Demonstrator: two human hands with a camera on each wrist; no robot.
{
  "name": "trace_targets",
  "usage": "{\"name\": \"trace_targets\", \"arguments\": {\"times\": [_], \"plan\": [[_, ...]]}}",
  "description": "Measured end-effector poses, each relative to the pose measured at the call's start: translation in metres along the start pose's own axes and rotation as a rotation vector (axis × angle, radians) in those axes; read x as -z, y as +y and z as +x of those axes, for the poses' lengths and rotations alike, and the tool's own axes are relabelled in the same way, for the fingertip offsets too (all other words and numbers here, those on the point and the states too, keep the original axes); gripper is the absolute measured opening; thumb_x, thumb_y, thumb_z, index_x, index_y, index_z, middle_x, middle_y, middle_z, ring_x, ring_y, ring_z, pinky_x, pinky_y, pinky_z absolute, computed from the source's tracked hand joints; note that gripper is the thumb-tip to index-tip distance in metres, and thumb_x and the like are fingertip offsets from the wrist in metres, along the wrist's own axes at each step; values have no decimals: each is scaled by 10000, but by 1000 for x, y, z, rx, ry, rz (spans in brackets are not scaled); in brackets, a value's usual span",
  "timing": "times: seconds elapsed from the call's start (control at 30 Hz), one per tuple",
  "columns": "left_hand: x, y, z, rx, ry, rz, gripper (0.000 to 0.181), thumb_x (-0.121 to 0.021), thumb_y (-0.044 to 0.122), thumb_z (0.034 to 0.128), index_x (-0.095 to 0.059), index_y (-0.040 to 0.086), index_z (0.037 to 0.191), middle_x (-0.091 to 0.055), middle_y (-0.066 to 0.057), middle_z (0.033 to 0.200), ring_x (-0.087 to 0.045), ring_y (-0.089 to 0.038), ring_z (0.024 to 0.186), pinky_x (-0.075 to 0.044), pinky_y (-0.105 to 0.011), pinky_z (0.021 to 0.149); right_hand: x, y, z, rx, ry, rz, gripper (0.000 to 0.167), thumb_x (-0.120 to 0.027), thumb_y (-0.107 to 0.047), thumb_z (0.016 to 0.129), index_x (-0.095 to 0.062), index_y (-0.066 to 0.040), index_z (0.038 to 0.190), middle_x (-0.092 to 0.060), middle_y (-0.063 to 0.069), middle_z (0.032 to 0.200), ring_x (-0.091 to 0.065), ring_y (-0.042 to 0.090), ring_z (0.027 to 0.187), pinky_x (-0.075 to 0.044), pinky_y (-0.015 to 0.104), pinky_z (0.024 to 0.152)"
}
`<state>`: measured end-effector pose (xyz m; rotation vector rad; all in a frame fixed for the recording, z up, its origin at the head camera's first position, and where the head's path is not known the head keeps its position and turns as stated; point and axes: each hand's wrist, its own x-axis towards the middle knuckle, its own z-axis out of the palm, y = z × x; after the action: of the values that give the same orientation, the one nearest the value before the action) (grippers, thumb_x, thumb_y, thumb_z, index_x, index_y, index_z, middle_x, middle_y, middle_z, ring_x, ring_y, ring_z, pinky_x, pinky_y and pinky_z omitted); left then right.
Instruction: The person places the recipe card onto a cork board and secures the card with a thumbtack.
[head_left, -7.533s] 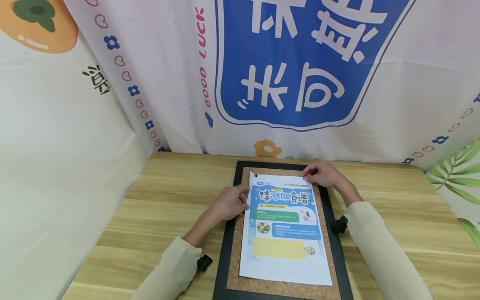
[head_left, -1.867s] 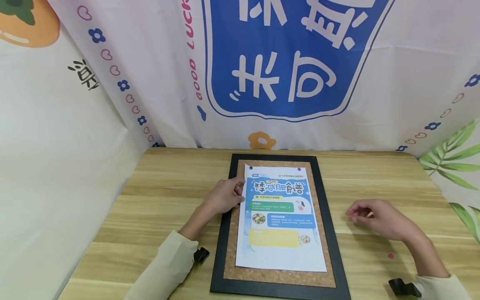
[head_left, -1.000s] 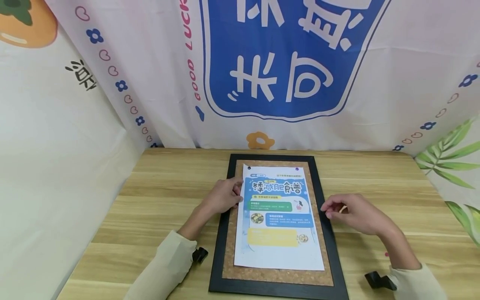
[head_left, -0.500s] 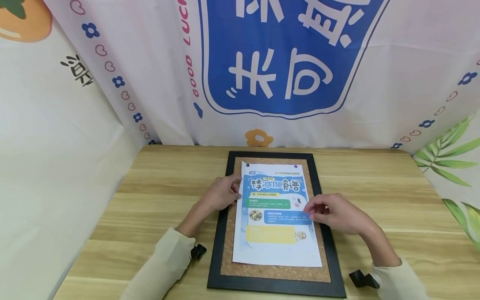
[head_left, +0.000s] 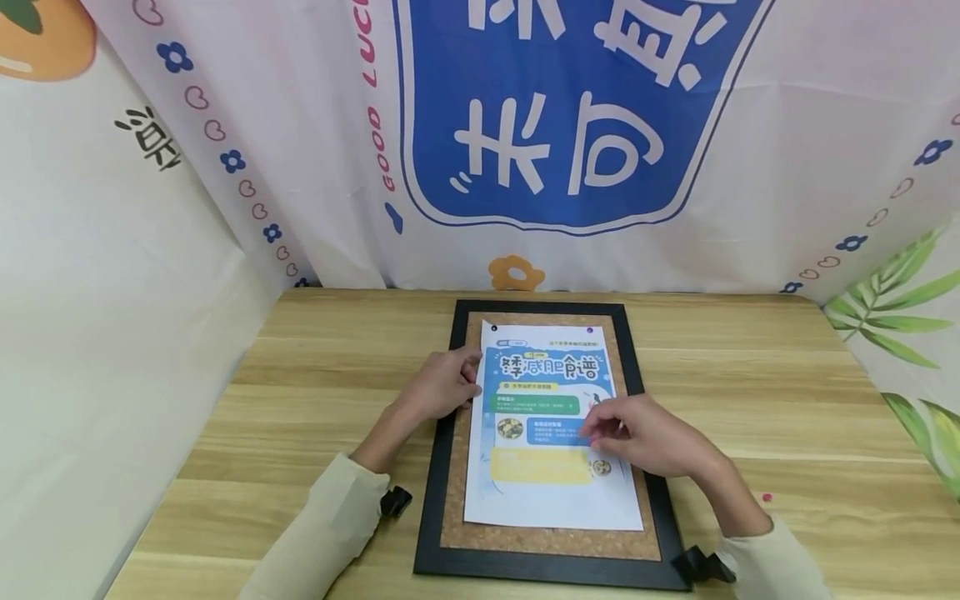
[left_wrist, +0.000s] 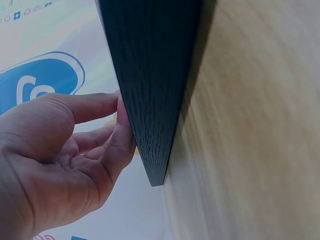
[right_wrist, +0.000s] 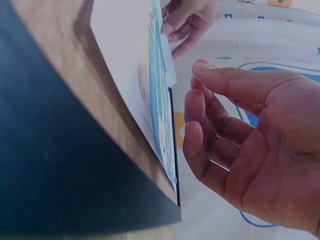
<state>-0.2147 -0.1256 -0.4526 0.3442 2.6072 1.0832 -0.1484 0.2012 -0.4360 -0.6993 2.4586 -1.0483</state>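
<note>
A white sheet with a blue, green and yellow printed poster (head_left: 551,500) lies on a cork board (head_left: 555,542) in a black frame (head_left: 547,568). A black pushpin (head_left: 494,328) sits at its top left corner and a purple pushpin (head_left: 589,330) at its top right. My left hand (head_left: 442,385) rests its thumb and index fingertips on the sheet's left edge; in the left wrist view the frame partly hides them. My right hand (head_left: 637,433) is above the sheet's right half, thumb and index fingertips together (right_wrist: 200,70). Whether something small is between them is hidden.
A small pink pushpin-like piece (head_left: 767,497) lies on the wooden table (head_left: 315,400), right of the frame. A printed cloth (head_left: 337,208) hangs right behind the table's back edge. Black wrist cameras are strapped at both sleeves.
The purple pushpin appeared at the top right corner after the oldest frame. My right hand then moved left from over the table to above the sheet. My left hand stays at the sheet's left edge.
</note>
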Motion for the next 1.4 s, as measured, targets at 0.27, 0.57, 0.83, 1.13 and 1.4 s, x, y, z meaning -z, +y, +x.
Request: {"name": "trace_targets", "arguments": {"times": [0.27,0.57,0.83,1.13,1.4], "plan": [[0,1,0,-5,3,6,603,-730,-23,983,-526,-1,1550,-670,-94,938,-681,-153,668,-564,-243,596,-15,-10,7,38,-36,-2,104,-755,-96,994,-795,-168,1059,-739,-70,969,-590,99,863,-528,226,740],[0,0,1,-3,3,8,601,-732,-21,983,-529,8,1548,-670,-95,937,-680,-152,669,-570,-241,600,-26,-18,13,40,-68,15,105,-763,-128,993,-795,-191,1070,-769,-82,1017,-613,84,848,-544,222,768],[0,-1,1,-4,2,3,609,-733,-21,983,-525,14,1554,-670,-97,934,-679,-155,667,-569,-243,594,-34,-28,17,81,-102,57,85,-753,-120,1003,-792,-170,1060,-750,-71,969,-611,53,823,-541,216,770],[0,-1,1,-16,6,8,606,-732,-25,981,-525,2,1550,-666,-96,925,-675,-151,659,-564,-241,589,-44,-37,21,101,-103,40,80,-754,-135,1006,-798,-187,1047,-755,-107,981,-609,25,807,-543,220,755],[0,-2,1,-7,3,4,610,-731,-25,983,-521,7,1555,-667,-98,939,-677,-153,666,-570,-243,595,-52,-42,25,126,-121,73,82,-760,-117,1001,-798,-164,1056,-736,-112,936,-614,10,799,-558,219,754]]}}
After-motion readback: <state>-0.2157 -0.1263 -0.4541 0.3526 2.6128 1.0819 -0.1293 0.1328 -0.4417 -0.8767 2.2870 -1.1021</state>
